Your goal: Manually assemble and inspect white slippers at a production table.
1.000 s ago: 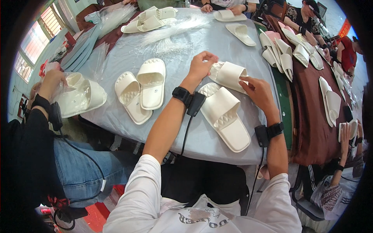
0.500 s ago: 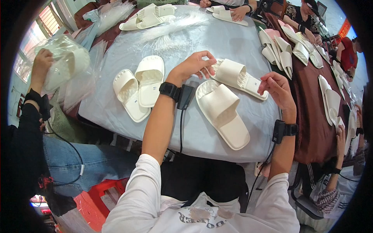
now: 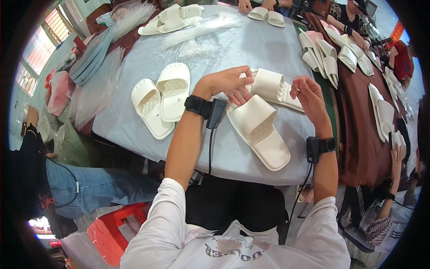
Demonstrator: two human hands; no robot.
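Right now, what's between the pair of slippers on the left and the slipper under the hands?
Head view: the left hand and its forearm with a black wristband cross that stretch over bare grey tabletop; pair, near slipper.

Your workroom, seen from above: daylight and crowded tables.

You sit at a table under a pale grey cloth, with a barred window (bright with daylight) at your left. A brown-covered table stands to your right, and a red plastic stool stands on the floor below.
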